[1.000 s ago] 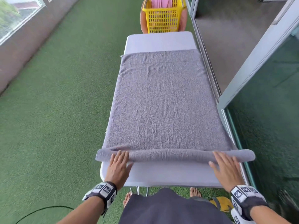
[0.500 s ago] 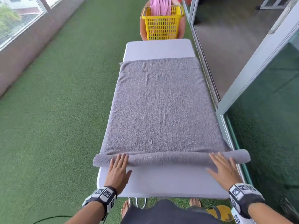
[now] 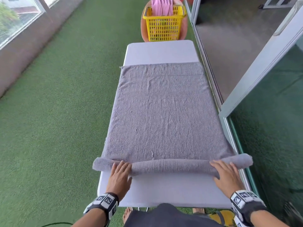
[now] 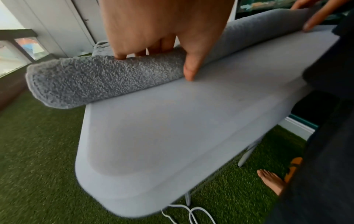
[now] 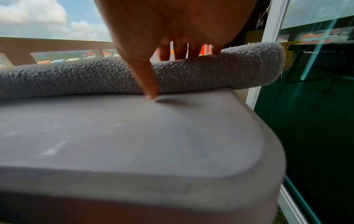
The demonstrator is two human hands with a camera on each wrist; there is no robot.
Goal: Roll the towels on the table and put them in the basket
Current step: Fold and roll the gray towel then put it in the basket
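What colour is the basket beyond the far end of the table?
The basket is bright yellow, seen best in the head view.

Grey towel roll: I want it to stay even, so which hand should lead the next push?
Probably neither: left hand and right hand both rest on the grey towel roll near opposite ends, level with each other.

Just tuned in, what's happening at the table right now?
A person is rolling a grey towel on the white table. The left hand and right hand press flat on the roll near its ends. Only the near edge is rolled; most lies flat. The yellow basket beyond the far end holds a pink cloth.
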